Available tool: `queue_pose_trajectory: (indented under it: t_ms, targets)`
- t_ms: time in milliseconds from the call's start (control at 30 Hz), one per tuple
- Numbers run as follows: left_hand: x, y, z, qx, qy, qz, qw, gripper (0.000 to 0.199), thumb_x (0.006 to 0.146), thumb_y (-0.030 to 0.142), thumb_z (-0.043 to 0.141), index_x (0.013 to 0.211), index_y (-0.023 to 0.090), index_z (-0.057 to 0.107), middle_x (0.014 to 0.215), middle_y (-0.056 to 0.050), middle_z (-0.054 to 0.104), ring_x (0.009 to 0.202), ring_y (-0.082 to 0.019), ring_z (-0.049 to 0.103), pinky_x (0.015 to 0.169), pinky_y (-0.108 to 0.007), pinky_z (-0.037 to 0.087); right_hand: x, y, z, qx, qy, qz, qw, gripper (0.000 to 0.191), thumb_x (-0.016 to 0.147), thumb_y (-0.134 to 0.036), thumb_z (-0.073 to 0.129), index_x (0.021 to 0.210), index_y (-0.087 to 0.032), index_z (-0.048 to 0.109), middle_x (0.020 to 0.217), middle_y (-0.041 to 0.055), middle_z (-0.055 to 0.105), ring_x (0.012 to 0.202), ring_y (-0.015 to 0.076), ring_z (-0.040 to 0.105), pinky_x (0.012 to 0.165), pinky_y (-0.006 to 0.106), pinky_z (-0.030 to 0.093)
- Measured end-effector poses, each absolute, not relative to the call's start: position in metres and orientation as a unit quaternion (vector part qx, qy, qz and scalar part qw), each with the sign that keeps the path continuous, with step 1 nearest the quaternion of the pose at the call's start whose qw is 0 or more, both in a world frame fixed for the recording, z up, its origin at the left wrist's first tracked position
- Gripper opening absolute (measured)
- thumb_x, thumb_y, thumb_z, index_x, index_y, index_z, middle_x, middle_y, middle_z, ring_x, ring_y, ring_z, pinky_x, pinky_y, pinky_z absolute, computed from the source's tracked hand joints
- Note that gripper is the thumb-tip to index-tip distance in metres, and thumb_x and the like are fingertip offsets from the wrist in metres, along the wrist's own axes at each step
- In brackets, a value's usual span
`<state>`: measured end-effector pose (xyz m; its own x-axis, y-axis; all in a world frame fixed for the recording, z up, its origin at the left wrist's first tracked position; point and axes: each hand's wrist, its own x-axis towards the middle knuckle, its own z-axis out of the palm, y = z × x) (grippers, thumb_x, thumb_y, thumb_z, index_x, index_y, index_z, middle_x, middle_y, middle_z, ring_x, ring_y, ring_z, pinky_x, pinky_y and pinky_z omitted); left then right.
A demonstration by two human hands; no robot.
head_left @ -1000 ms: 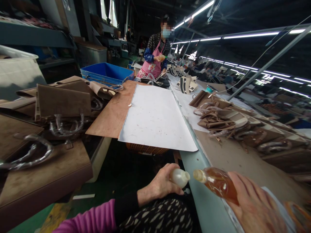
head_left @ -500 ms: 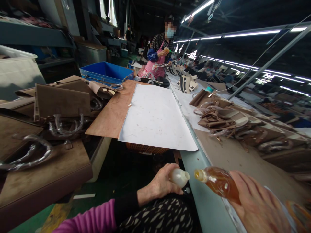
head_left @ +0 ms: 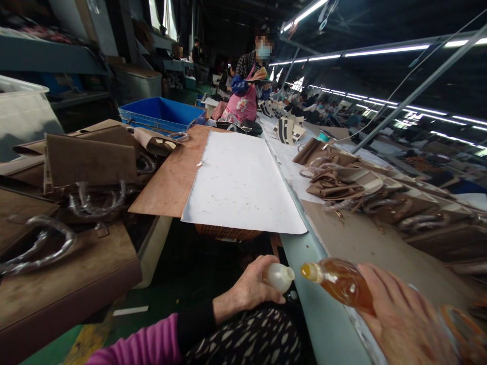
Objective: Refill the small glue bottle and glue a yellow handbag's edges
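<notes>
My left hand [head_left: 249, 286] is wrapped round a small whitish bottle [head_left: 279, 277] whose uncapped mouth points right. Across from it, my right hand [head_left: 403, 312] grips a larger clear bottle [head_left: 344, 284] of amber liquid, tilted with its neck toward the small bottle. Amber liquid fills the neck up to the mouth. A short gap separates the two mouths, and no stream shows between them. Both bottles are held over my lap and the edge of the pale green bench [head_left: 319, 299].
A white sheet [head_left: 243, 182] on a brown board [head_left: 163, 195] lies ahead. Brown handbags with wrapped handles are piled left [head_left: 91, 162] and right [head_left: 338, 182]. A blue bin [head_left: 160, 114] stands beyond. A masked co-worker [head_left: 247, 86] in a pink apron works at the far end.
The amber bottle has tipped a little further, and liquid now reaches its mouth. My view has shifted slightly. The co-worker's hands have moved.
</notes>
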<state>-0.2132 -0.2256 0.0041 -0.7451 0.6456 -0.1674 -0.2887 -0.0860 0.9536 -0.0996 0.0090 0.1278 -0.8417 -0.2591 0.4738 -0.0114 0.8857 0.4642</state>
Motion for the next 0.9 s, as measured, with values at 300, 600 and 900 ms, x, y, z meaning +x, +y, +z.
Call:
queue_pose_trajectory:
  t_ms: [300,600,900]
  targets:
    - [-0.2098,-0.2251,0.011,0.129,0.57,0.734,0.345,0.077,0.039,0.016,0.094,0.111,0.021,0.066,0.112,-0.007,0.055,0.103,-0.027,0.051,0.089,-0.04,0.045,-0.0993,0.0106,0.1288,0.078,-0.933,-0.231,0.266,0.05,0.082,-0.02,0.045,0.131,-0.014,0.042,0.112,0.0208,0.065,0.097,0.0388,0.06,0.079,0.051,0.048]
    - [-0.2089,-0.2245,0.0093,0.122,0.548,0.744,0.363,0.076,0.041,0.015,0.093,0.112,0.021,0.064,0.107,-0.005,0.055,0.099,-0.024,0.051,0.087,-0.039,0.044,-0.0997,0.0083,0.1305,0.084,-0.926,-0.253,0.266,0.049,0.082,-0.015,0.043,0.131,-0.012,0.042,0.113,0.0205,0.065,0.098,0.0369,0.06,0.081,0.049,0.046]
    - [-0.2078,-0.2216,0.0044,0.115,0.538,0.752,0.363,0.076,0.04,0.012,0.092,0.11,0.022,0.065,0.107,-0.004,0.055,0.098,-0.023,0.051,0.086,-0.036,0.043,-0.0981,0.0086,0.1366,0.091,-0.927,-0.26,0.253,0.049,0.084,-0.015,0.044,0.132,-0.012,0.042,0.117,0.0201,0.064,0.102,0.0377,0.06,0.081,0.05,0.046]
